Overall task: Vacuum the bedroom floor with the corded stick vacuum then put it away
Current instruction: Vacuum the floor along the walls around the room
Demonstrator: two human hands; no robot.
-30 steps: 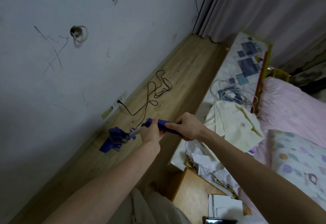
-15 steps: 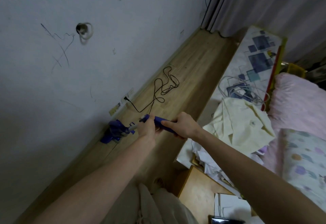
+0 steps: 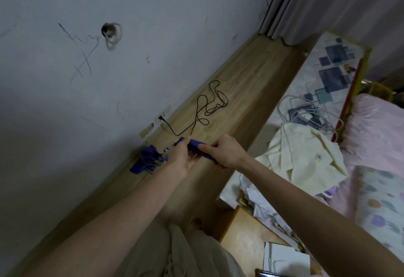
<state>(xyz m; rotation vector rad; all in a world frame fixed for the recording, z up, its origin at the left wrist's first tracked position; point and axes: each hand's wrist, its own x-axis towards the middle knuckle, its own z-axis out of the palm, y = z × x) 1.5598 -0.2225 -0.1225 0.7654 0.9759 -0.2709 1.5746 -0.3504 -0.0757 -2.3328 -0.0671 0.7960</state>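
Head view. Stick vacuum (image 3: pixel 197 146): blue handle grasped by both hands; right hand (image 3: pixel 227 153) curled round its rear, left hand (image 3: pixel 180 157) wrapped round it just ahead. Floor head (image 3: pixel 147 161): beyond the left hand, on the wooden floor (image 3: pixel 251 84), close against the wall (image 3: pixel 109 80). Black cord (image 3: pixel 207 108): looped loosely on the floor ahead of the hands, plugged into a wall socket (image 3: pixel 161 117). Right of the right hand: cream garment (image 3: pixel 306 156), white cables (image 3: pixel 306 113), patterned mat (image 3: pixel 328 75), pink bedding (image 3: pixel 376 128). Curtain (image 3: pixel 328 3) at the far end.
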